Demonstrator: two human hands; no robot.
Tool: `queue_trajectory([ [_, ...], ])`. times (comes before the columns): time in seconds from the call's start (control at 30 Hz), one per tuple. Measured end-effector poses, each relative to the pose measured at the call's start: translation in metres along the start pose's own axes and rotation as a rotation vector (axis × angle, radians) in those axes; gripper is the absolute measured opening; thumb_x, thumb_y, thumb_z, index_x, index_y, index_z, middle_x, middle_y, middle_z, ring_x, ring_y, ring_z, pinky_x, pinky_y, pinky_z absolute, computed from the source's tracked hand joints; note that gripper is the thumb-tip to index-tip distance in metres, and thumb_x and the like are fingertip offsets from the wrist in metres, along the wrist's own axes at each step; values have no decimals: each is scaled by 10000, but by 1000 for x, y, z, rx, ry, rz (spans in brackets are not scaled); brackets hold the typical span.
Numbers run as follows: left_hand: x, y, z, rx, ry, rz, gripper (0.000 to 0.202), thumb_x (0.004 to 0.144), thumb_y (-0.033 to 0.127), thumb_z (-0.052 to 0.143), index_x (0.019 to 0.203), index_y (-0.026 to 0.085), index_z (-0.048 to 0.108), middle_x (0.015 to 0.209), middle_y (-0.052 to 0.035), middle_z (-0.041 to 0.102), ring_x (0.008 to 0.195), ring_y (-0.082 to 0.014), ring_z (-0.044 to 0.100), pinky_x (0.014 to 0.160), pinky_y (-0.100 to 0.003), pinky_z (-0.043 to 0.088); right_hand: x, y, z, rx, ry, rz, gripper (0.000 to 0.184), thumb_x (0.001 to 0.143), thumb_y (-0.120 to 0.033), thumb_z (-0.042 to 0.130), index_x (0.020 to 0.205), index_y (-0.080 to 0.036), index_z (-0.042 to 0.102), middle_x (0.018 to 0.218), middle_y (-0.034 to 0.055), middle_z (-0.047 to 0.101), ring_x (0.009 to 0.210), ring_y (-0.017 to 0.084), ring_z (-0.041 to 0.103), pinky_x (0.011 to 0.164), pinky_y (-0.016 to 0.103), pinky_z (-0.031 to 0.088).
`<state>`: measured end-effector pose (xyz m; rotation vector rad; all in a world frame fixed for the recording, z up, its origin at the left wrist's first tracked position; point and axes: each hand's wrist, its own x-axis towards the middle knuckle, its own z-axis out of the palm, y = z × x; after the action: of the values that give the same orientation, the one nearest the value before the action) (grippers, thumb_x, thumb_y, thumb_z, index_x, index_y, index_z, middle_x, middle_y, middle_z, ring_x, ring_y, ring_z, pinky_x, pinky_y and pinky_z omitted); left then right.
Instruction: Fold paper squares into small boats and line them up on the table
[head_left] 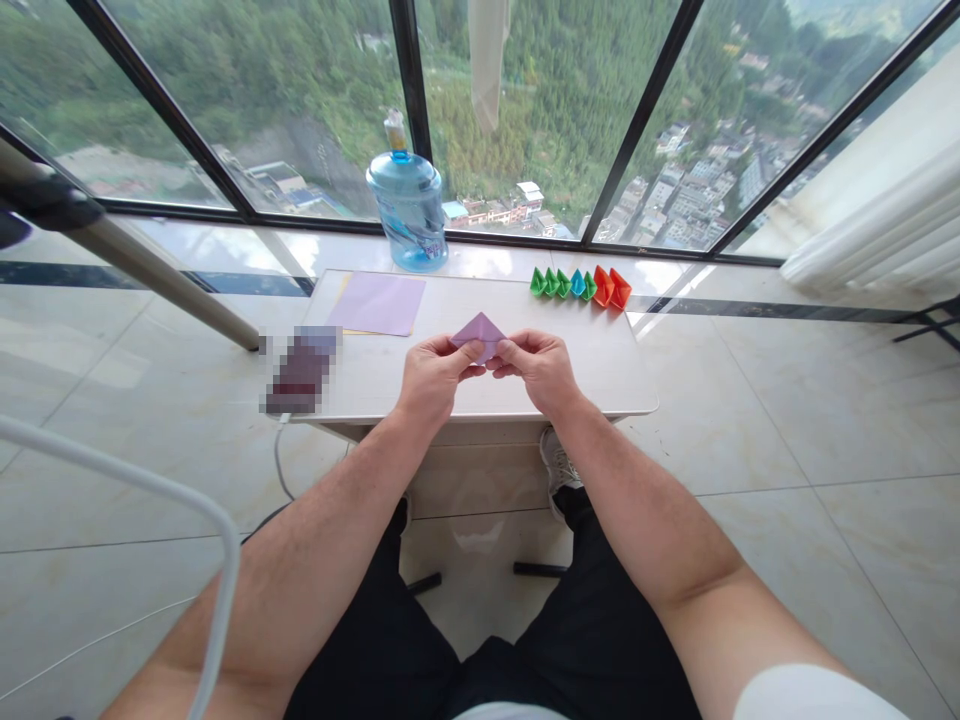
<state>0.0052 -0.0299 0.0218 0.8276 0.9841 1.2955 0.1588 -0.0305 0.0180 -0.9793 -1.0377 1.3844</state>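
Observation:
A folded piece of purple paper [481,326] is held above the front half of the small white table [600,370], its pointed corner facing away from me. My left hand [439,372] pinches its left side between thumb and fingers. On the right side, my right hand [536,365] grips it the same way, with the thumbs close together. The lower part of the paper is partly hidden behind my fingers. Flat purple sheets [379,303] lie at the table's back left, with a yellowish edge showing beneath.
A row of small folded paper boats, green [550,284], blue [577,284] and orange-red [611,289], stands at the back right. A blue water jug [410,212] is behind the table by the window. A blurred-out phone-like device [301,370] with a cable [279,455] lies left.

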Motion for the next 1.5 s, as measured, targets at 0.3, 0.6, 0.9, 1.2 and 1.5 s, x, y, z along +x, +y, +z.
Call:
queue_trajectory([
  [0.3,-1,0,2,-82,37,9,387,491,289,953,707,153,661,710,1,698,698,-157,694,800,-383,609,0,0,4,-4,50,0,399,640,-505,888,771,-189,683,643,-4,715,632,162,707,587,286,616],
  [0.6,-4,0,2,-99,24,-5,379,588,389,926,744,146,680,726,-16,695,730,-163,688,814,-405,615,0,0,6,-69,51,-17,411,620,-520,895,727,-183,686,619,7,711,566,145,663,592,294,605],
  [0.9,-2,-7,5,-85,89,67,388,635,431,892,716,151,636,712,-7,662,691,-146,664,772,-368,600,-1,4,14,-145,90,-85,386,688,-542,831,733,-194,670,586,-7,681,525,130,625,545,268,563],
  [1.2,-2,-10,6,-91,91,60,405,615,447,905,700,152,640,676,3,652,665,-130,652,729,-319,581,-3,3,13,-262,101,-151,298,771,-476,766,730,-195,678,565,-24,643,506,124,602,506,252,515],
  [1.5,-3,-10,6,-45,78,23,421,622,476,897,697,158,632,688,-12,659,669,-134,651,663,-279,550,-1,2,13,-288,144,-129,291,727,-465,797,692,-199,682,542,-36,619,475,116,567,445,244,454],
])
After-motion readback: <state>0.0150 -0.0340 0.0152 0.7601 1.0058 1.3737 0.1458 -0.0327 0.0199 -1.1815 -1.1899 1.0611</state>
